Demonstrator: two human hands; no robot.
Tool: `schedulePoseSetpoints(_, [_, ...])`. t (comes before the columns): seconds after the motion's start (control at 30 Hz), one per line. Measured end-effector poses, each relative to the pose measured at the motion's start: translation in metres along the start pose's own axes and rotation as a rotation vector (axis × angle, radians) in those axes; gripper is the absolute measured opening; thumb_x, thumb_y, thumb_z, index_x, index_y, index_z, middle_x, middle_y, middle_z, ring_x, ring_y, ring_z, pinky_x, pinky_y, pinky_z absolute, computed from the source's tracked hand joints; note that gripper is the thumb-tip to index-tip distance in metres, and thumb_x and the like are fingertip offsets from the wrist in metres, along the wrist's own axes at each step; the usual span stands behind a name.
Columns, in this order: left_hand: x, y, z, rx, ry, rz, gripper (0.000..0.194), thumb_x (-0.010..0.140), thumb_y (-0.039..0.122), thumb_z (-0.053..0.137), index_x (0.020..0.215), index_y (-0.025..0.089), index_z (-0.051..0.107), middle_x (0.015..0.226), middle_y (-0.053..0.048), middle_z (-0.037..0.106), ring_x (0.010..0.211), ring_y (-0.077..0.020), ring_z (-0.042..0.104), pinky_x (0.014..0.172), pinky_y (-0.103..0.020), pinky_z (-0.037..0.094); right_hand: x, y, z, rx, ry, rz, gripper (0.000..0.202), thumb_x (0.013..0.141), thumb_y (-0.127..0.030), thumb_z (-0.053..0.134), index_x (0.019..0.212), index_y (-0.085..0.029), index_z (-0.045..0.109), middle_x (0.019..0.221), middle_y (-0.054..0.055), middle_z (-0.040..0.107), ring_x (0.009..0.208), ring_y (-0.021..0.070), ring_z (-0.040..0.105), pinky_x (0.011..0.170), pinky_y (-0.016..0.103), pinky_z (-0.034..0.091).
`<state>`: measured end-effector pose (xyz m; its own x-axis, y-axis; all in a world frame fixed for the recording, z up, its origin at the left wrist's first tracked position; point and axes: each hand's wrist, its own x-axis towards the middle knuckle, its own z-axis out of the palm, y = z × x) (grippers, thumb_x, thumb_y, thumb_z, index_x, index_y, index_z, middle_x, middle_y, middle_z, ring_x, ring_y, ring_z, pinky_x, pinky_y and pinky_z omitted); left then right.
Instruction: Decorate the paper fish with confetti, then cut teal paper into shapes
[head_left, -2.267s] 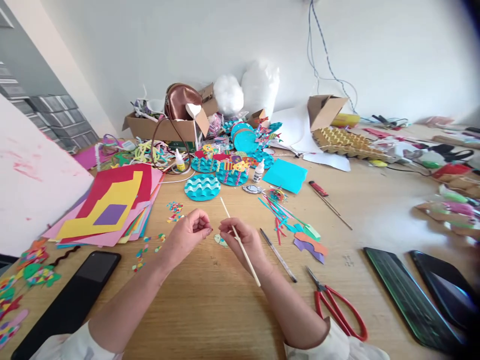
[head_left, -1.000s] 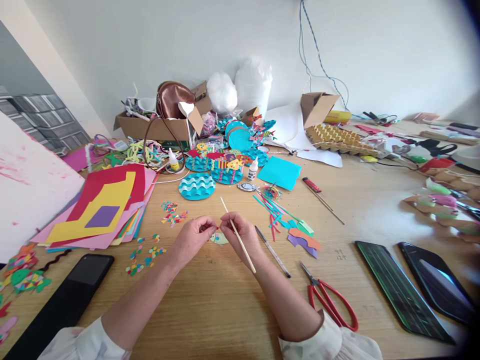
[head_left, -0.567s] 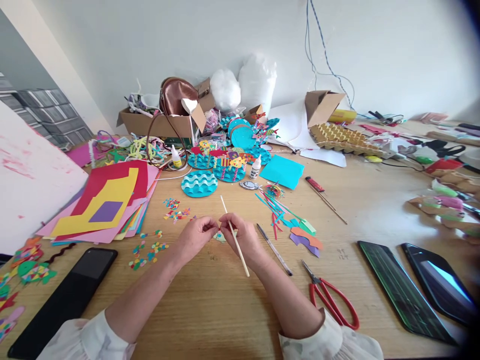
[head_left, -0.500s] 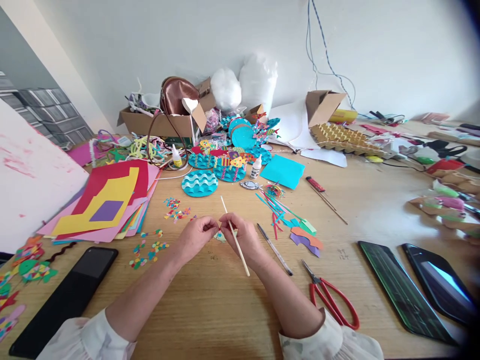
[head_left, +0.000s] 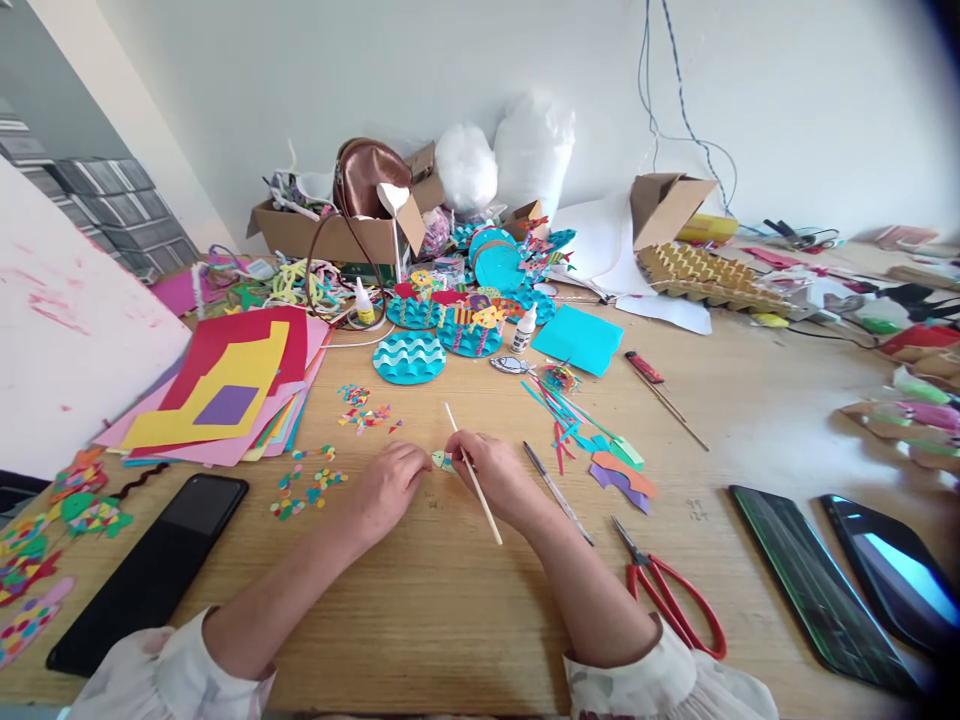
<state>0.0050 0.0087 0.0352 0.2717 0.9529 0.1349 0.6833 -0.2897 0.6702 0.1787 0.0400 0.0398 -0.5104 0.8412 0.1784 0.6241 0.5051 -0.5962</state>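
Near the middle of the table lies a small pale green paper fish (head_left: 441, 460). My left hand (head_left: 394, 485) is beside its left end, palm down, fingers bent together; whether they pinch anything is hidden. A thin white stick (head_left: 480, 492) slants through the closed fingers of my right hand (head_left: 491, 475), whose fingertips are at the fish's right side. Small coloured paper dots (head_left: 319, 480) lie to the left, with tiny paper scraps (head_left: 373, 418) above them. To the right of my right hand is a pen (head_left: 551, 485).
Red-handled scissors (head_left: 664, 590) and two dark devices lie at the right, a black phone (head_left: 150, 570) at the left. Coloured sheets (head_left: 169, 430) are stacked at the left. Glue bottles (head_left: 523, 328), blue paper pieces and a cardboard box (head_left: 289, 232) stand farther back.
My left hand has turned palm down and moved slightly away from my right hand, so more of the paper fish shows. The whole view has shifted a little.
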Motion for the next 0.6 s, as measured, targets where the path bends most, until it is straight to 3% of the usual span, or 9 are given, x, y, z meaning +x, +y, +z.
schedulePoseSetpoints(0.17, [-0.005,-0.008,0.004,0.072,0.001,0.048,0.022,0.077,0.004,0.045,0.078,0.019,0.060,0.081,-0.005,0.063,0.081,-0.0190,0.057,0.078,-0.034,0.044,0.000,0.003,0.005,-0.015,-0.014,-0.012,0.016,0.079,-0.006,0.047,0.081,-0.018,0.058,0.073,0.004,0.062,0.066,0.0141,0.054,0.059,0.022,0.035])
schedulePoseSetpoints(0.6, [0.011,-0.013,0.010,0.223,-0.066,0.051,0.013,0.077,0.010,0.048,0.072,0.018,0.056,0.076,-0.004,0.059,0.078,-0.0202,0.054,0.072,-0.031,0.041,0.001,0.005,0.004,-0.030,0.069,-0.053,0.015,0.081,-0.007,0.047,0.084,-0.018,0.058,0.077,0.004,0.062,0.072,0.0151,0.055,0.064,0.023,0.037])
